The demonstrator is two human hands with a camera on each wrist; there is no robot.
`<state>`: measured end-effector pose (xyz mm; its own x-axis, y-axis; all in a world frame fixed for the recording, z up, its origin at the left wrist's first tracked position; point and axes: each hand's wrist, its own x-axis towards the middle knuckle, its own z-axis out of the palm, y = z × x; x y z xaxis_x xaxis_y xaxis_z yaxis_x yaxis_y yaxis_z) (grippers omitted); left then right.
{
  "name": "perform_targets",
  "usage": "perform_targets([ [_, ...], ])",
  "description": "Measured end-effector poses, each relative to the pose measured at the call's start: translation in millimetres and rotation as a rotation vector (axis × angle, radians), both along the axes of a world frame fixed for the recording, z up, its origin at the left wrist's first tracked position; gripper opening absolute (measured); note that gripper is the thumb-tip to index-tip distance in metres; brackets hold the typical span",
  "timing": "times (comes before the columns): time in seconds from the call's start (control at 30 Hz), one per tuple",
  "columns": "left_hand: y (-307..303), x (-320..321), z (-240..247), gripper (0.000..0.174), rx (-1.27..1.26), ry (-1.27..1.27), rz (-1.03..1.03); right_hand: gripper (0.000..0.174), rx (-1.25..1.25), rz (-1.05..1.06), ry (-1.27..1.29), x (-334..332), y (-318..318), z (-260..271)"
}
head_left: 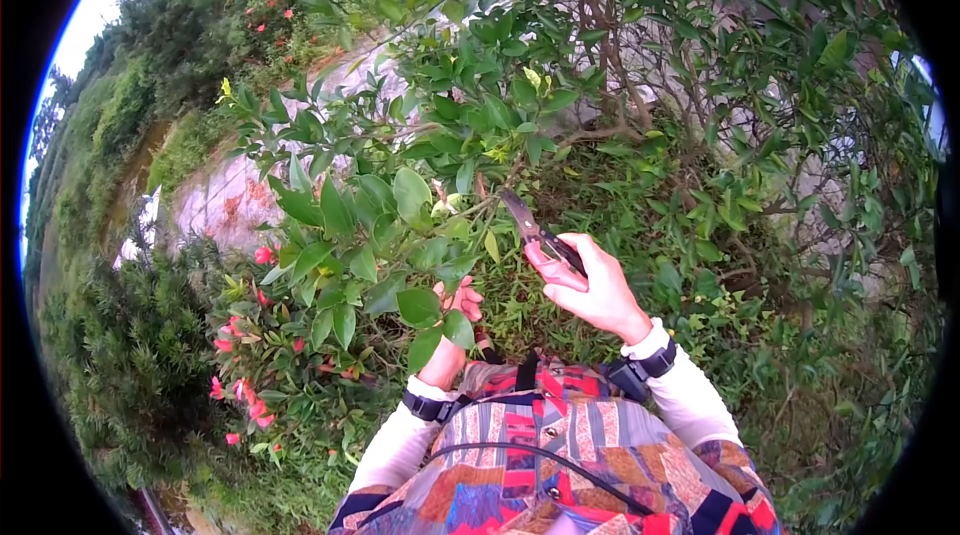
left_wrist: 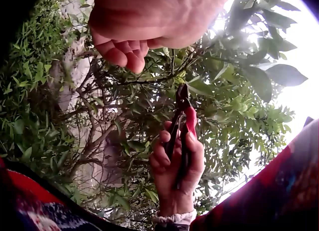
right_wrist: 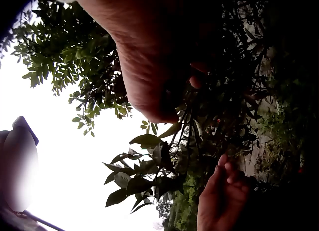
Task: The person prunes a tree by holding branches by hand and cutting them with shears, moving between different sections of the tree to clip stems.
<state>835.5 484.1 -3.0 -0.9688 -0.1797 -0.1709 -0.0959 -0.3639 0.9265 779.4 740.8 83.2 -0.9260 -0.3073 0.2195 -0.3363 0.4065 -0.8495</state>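
My right hand (head_left: pixel 603 292) grips a pair of pruning shears (head_left: pixel 527 225) with red and black handles. In the head view the blades point up and left, close to a thin branch (head_left: pixel 478 207) of the leafy bush. From the left wrist view, the shears (left_wrist: pixel 183 104) stand upright with the blade tips near a twig and a green leaf (left_wrist: pixel 199 87). Below the leaf cluster (head_left: pixel 345 215), partly hidden by leaves, is my left hand (head_left: pixel 462 301). Its fingers hang loosely curled with nothing held, as the right wrist view of that hand (right_wrist: pixel 223 198) also shows.
Pink-red flowers (head_left: pixel 245 390) grow on a lower shrub at the left. Bare woody stems (head_left: pixel 610 45) and dense foliage fill the right side. Behind the bush shows a pale rocky surface (head_left: pixel 225 197). Low green plants (head_left: pixel 600 185) cover the ground ahead.
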Motion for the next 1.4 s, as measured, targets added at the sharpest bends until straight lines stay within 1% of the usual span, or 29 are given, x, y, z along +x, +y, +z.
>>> perform_targets([
  [0.07,-4.0,3.7,-1.2,0.033,0.039,0.076,0.004,0.066,-0.009,-0.1,-0.029,-11.3,6.3,-5.0],
  [0.1,-4.2,2.3,2.1,0.036,0.041,0.054,0.012,0.065,0.009,-0.133,-0.085,-16.6,9.7,-1.5],
  [0.13,-2.0,1.8,5.3,0.036,0.042,0.055,0.009,0.064,0.048,-0.162,-0.077,-21.2,11.9,-2.6],
  [0.2,3.4,0.7,15.6,0.04,-0.122,0.057,0.019,0.066,0.033,-0.179,-0.086,-29.2,14.5,-5.9],
  [0.23,4.0,-0.8,17.5,0.046,-0.129,0.041,-0.02,0.066,0.035,-0.181,-0.083,-32.1,14.3,-6.0],
  [0.33,12.7,-4.8,28.4,0.048,-0.128,0.07,-0.066,0.067,0.032,-0.213,-0.114,-39.8,8.2,-2.8],
  [0.37,10.7,-5.9,27.4,0.053,-0.105,0.063,-0.128,0.066,0.082,-0.228,-0.121,-42.6,5.7,-0.6],
  [0.4,11.1,-7.1,26.3,0.053,-0.103,0.067,-0.129,0.066,0.131,-0.244,-0.129,-45.3,3.2,1.2],
  [0.47,11.8,-9.7,23.5,0.06,0.03,0.073,-0.218,0.065,0.143,-0.251,-0.131,-50.3,-1.4,2.2],
  [0.5,11.0,-11.8,24.2,0.068,0.031,0.078,-0.271,0.065,0.158,-0.256,-0.146,-52.0,-3.4,2.9],
  [0.6,17.9,-12.1,30.2,0.071,0.008,0.151,-0.286,0.067,0.196,-0.26,-0.176,-51.4,-5.2,3.9],
  [0.63,16.5,-13.8,29.7,0.074,0.033,0.15,-0.318,0.067,0.151,-0.243,-0.126,-48.8,-4.6,-3.4],
  [0.7,17.0,-19.5,29.6,0.074,0.069,0.162,-0.316,0.069,0.055,-0.19,-0.037,-38.3,-6.1,-12.8],
  [0.73,17.1,-20.9,28.3,0.074,0.102,0.171,-0.318,0.069,0.081,-0.182,-0.045,-33.7,-6.9,-15.7],
  [0.77,14.6,-26.1,11.3,0.071,0.191,0.187,-0.318,0.069,0.05,-0.174,-0.073,-30.0,-8.4,-20.6],
  [0.8,15.5,-26.5,13.3,0.071,0.192,0.185,-0.323,0.069,0.017,-0.169,-0.101,-27.2,-10.0,-27.5],
  [0.83,17.5,-28.3,16.9,0.066,0.175,0.193,-0.314,0.07,-0.019,-0.179,-0.145,-25.1,-12.5,-35.1],
  [0.87,19.9,-29.7,18.8,0.062,0.159,0.202,-0.304,0.068,-0.015,-0.192,-0.137,-23.1,-14.5,-39.7],
  [0.9,22.4,-29.3,18.5,0.062,0.16,0.202,-0.307,0.067,-0.043,-0.193,-0.134,-21.8,-16.2,-43.9],
  [0.93,24.9,-27.6,17.6,0.056,0.144,0.179,-0.295,0.065,-0.072,-0.192,-0.131,-21.8,-18.1,-46.6],
  [0.97,25.8,-26.1,17.0,0.051,0.129,0.156,-0.285,0.065,-0.074,-0.195,-0.131,-23.0,-20.2,-47.8],
  [1.03,24.3,-24.8,10.8,0.049,0.132,0.111,-0.305,0.063,-0.155,-0.221,-0.2,-23.9,-22.8,-49.2],
  [1.1,22.4,-23.9,7.3,0.041,0.127,0.051,-0.331,0.063,-0.18,-0.238,-0.228,-25.1,-25.7,-47.8],
  [1.13,20.0,-22.0,4.9,0.041,0.124,0.05,-0.331,0.063,-0.205,-0.254,-0.256,-26.1,-27.4,-47.3],
  [1.2,15.8,-18.3,1.7,0.036,0.03,0.022,-0.366,0.063,-0.178,-0.264,-0.232,-33.6,-29.4,-53.0],
  [1.23,18.1,-15.5,4.3,0.031,0.04,0.002,-0.341,0.063,-0.149,-0.279,-0.208,-36.5,-30.2,-55.5],
  [1.4,12.9,-11.7,-1.1,0.03,-0.011,-0.016,-0.372,0.063,-0.112,-0.295,-0.212,-47.1,-36.7,-53.7],
])
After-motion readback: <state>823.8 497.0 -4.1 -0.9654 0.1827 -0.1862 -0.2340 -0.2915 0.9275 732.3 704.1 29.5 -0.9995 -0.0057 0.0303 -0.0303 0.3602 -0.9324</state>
